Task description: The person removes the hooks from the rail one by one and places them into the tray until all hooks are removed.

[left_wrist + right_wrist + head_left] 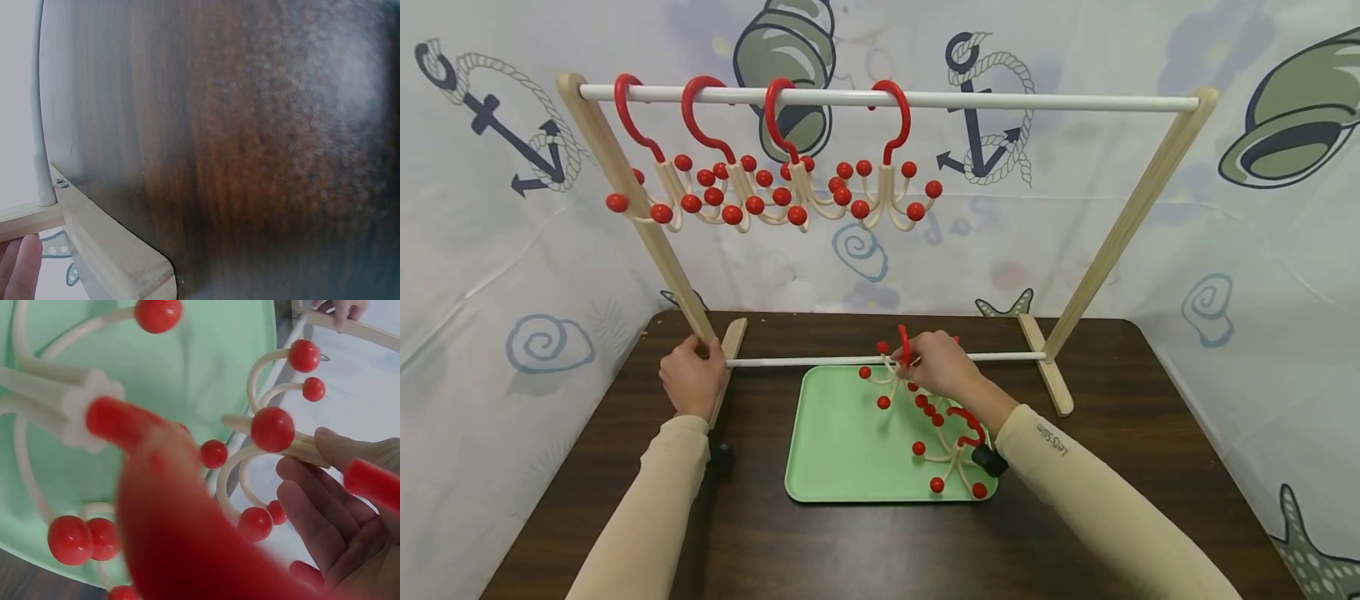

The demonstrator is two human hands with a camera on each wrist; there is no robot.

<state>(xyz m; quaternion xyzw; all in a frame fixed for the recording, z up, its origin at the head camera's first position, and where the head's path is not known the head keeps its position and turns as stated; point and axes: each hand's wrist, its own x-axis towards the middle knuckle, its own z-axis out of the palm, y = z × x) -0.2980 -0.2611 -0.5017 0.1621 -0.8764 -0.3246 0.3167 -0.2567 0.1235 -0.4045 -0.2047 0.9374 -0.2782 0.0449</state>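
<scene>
My left hand [691,380] grips the foot of the left wooden post [655,242] of a rack; its fingertips [26,265] show against the wood in the left wrist view. Above the far part of a green tray [850,442], my right hand [942,367] pinches the wooden stem of a multi-armed hanger [306,456] with red ball tips and a red hook. Another such hanger [957,458] lies on the tray under my right wrist, its red hook [169,512] large in the right wrist view. More red balls [925,405] show by the forearm, partly hidden.
Several similar hangers [886,187] hang by red hooks from the white top bar [1037,102], towards its left. A lower white bar [775,362] runs behind the tray. The right post [1127,225] stands on a wooden foot [1048,371] on the dark table [760,533].
</scene>
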